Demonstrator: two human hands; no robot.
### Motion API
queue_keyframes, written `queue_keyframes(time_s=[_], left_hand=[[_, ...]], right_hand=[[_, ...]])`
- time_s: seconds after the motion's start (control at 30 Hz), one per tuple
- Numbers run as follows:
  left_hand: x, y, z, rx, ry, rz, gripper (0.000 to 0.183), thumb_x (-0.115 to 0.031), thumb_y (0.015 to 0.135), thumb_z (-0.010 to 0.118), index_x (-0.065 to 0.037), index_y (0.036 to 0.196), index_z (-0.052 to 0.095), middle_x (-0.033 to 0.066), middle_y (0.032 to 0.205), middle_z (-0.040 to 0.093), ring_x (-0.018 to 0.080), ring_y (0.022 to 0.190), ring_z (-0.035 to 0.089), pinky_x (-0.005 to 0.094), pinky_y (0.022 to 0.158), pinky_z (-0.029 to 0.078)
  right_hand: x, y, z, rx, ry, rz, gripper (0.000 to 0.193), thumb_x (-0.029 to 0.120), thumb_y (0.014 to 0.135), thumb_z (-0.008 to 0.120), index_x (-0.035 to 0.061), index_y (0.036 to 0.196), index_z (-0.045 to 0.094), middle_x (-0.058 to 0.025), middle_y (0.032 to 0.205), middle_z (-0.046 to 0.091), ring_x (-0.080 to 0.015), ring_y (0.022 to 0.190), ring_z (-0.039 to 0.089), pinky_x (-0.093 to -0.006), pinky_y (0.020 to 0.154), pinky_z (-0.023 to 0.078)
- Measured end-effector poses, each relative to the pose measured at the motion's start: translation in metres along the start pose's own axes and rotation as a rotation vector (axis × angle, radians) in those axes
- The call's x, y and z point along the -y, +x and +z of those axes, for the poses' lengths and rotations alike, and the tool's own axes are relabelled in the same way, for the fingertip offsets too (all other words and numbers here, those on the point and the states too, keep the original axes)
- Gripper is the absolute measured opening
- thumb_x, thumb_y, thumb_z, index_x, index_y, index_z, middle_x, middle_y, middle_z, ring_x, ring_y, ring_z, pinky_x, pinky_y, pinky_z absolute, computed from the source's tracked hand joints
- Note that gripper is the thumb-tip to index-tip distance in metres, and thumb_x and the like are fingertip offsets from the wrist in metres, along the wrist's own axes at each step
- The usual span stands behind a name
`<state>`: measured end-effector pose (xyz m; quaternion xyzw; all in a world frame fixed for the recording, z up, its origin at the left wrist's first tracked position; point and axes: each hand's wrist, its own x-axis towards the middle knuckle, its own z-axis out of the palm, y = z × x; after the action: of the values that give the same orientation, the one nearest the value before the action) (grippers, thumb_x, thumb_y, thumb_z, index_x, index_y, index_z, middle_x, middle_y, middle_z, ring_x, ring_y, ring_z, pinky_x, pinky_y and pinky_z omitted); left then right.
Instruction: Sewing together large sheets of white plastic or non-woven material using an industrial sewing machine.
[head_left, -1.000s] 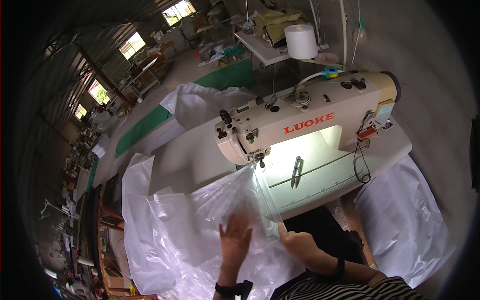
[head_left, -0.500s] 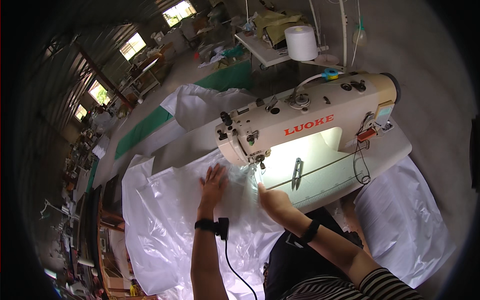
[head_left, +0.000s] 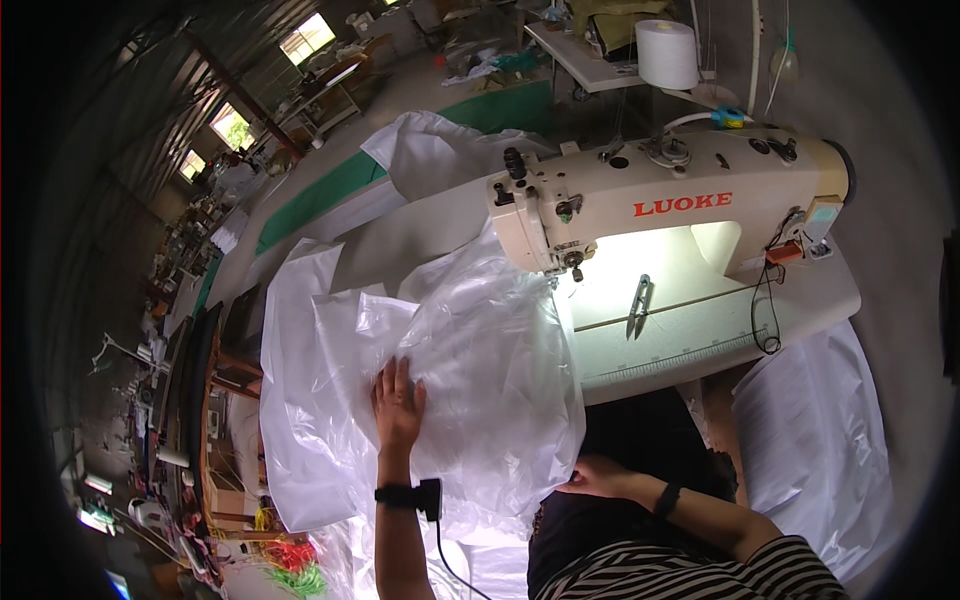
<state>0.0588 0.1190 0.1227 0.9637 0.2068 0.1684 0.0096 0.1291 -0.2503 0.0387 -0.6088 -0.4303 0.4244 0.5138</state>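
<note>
A large sheet of shiny white plastic fabric [head_left: 470, 365] is spread over the left part of the sewing table, and its far right portion lies at the needle end of a cream sewing machine [head_left: 690, 185]. My left hand [head_left: 399, 405] rests flat on the sheet, fingers stretched out. Close to my lap, my right hand [head_left: 597, 475] pinches the sheet's near right edge; the fingertips are partly hidden. Small thread snips [head_left: 639, 305] lie on the lit machine bed [head_left: 690, 340].
More white fabric [head_left: 820, 440] hangs to the right of the table. A white thread cone [head_left: 667, 55] stands behind the machine. A loose dark cord [head_left: 768, 320] dangles at its right end. Red and green strands [head_left: 295, 565] lie at the lower left.
My right hand has come from beside the needle down toward my lap with the sheet's edge. My left hand has slid back toward me. The view has shifted, moving the machine up and right.
</note>
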Motion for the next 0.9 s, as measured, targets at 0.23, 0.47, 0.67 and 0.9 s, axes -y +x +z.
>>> queue_keyframes(time_s=[0.23, 0.47, 0.67, 0.9], left_hand=[[0.076, 0.034, 0.030, -0.030, -0.118, 0.208, 0.057, -0.028, 0.094, 0.063, -0.012, 0.146, 0.047, 0.0150, 0.153, 0.042, 0.0409, 0.140, 0.039, 0.0514, 0.117, 0.028], [-0.019, 0.033, -0.052, -0.133, -0.205, 0.123, 0.024, -0.005, 0.089, 0.063, -0.004, 0.113, 0.067, 0.0176, 0.130, 0.062, 0.0396, 0.121, 0.057, 0.0448, 0.103, 0.046], [-0.145, -0.122, -0.069, 0.338, -0.600, 0.369, 0.016, -0.012, 0.087, 0.073, -0.007, 0.102, 0.068, 0.0089, 0.105, 0.071, 0.0264, 0.091, 0.070, 0.0352, 0.077, 0.057], [-0.167, -0.174, -0.072, 0.202, -0.532, -0.074, 0.028, -0.019, 0.078, 0.082, -0.009, 0.100, 0.068, 0.0057, 0.101, 0.070, 0.0262, 0.075, 0.070, 0.0363, 0.065, 0.056]], right_hand=[[0.068, -0.132, -0.043, -0.070, 0.760, 0.412, 0.032, 0.021, 0.102, 0.060, -0.0042, 0.121, 0.061, -0.0075, 0.111, 0.068, -0.0143, 0.102, 0.065, -0.0295, 0.092, 0.053], [-0.006, -0.135, -0.015, -0.319, 0.466, 0.333, 0.034, 0.023, 0.099, 0.064, -0.0027, 0.120, 0.060, -0.0043, 0.108, 0.067, -0.0094, 0.100, 0.062, -0.0261, 0.093, 0.049], [0.021, -0.128, -0.003, -0.204, 0.379, 0.322, 0.039, 0.022, 0.099, 0.065, -0.0042, 0.127, 0.061, -0.0100, 0.115, 0.069, -0.0168, 0.113, 0.062, -0.0308, 0.100, 0.048], [0.026, -0.126, 0.005, 0.004, 0.236, 0.202, 0.035, 0.026, 0.097, 0.067, -0.0007, 0.119, 0.068, -0.0106, 0.119, 0.067, -0.0205, 0.108, 0.064, -0.0325, 0.100, 0.047]])
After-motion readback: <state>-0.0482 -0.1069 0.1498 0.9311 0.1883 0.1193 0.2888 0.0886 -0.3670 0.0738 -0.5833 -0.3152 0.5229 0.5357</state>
